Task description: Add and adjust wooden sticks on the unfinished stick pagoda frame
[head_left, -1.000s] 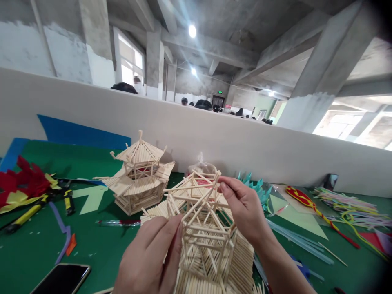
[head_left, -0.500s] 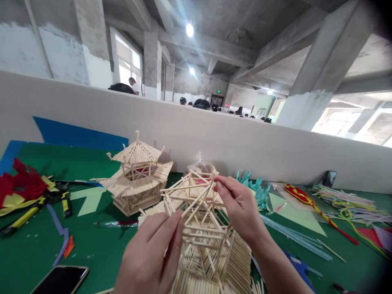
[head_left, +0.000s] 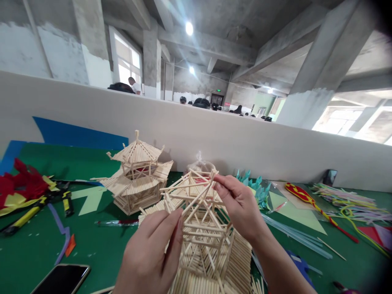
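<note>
A pagoda model of thin wooden sticks (head_left: 203, 232) stands right in front of me, its upper roof an open frame of slanting sticks. My left hand (head_left: 153, 249) pinches the near lower end of a slanting wooden stick (head_left: 196, 199) at the roof frame. At the upper end of that stick, my right hand (head_left: 235, 200) has thumb and forefinger closed by the roof's peak. Fingers hide both exact grip points. Behind and to the left sits a second stick pagoda (head_left: 137, 175) with a covered roof and a tip on top.
At left lie a phone (head_left: 61, 279), a yellow-black cutter (head_left: 26, 216) and red paper (head_left: 23, 181). On the right are translucent glue sticks (head_left: 297, 234), a blue glue gun (head_left: 297, 263) and pipe cleaners (head_left: 352, 200). A white partition (head_left: 275, 147) runs behind the green table.
Both hands keep nearly the same pinch and place at the roof frame. Only a very slight shift of the hands and the view shows.
</note>
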A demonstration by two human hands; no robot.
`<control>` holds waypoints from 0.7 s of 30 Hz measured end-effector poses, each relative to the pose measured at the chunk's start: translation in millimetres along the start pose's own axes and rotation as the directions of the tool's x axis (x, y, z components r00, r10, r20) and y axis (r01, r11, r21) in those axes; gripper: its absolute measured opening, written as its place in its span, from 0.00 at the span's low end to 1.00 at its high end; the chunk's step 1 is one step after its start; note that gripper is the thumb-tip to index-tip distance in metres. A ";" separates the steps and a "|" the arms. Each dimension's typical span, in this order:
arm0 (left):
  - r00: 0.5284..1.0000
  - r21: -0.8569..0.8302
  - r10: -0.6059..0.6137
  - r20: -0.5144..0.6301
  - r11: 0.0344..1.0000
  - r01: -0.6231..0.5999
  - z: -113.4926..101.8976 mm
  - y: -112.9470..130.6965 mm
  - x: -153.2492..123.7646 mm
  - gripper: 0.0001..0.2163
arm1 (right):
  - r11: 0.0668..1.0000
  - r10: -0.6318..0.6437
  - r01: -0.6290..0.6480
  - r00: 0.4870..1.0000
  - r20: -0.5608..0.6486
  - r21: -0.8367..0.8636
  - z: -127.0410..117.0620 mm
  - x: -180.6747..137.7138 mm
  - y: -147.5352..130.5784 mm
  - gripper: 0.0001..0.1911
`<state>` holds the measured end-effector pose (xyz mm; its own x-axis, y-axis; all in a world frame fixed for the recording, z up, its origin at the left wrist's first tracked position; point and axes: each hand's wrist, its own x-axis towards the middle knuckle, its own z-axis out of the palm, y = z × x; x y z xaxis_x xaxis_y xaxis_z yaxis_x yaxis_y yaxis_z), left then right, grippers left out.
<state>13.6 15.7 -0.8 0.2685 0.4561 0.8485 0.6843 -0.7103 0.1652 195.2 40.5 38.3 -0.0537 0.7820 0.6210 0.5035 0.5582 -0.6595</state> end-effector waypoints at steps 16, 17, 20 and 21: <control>0.999 0.008 -0.014 -0.033 1.000 0.015 -0.2 5.9 4.6 0.07 | 0.993 0.038 -0.040 0.999 -0.016 -0.107 3.6 0.0 -1.0 0.12; 0.999 0.009 -0.014 -0.036 1.000 0.015 -0.3 6.1 4.7 0.08 | 0.993 0.040 -0.041 0.999 -0.014 -0.107 3.5 0.1 -0.4 0.12; 0.999 -0.004 -0.032 -0.016 0.999 0.032 -1.8 6.0 2.9 0.10 | 0.993 0.048 -0.048 0.999 -0.009 -0.110 3.1 0.3 0.8 0.11; 0.999 -0.009 -0.039 0.004 0.999 0.039 -2.7 5.7 1.6 0.11 | 0.993 0.049 -0.049 0.999 -0.008 -0.109 3.0 0.3 1.1 0.11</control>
<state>16.2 10.9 2.9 0.2439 0.4857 0.8395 0.6885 -0.6963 0.2028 193.1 42.2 36.5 -0.0222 0.8061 0.5913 0.5969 0.4852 -0.6390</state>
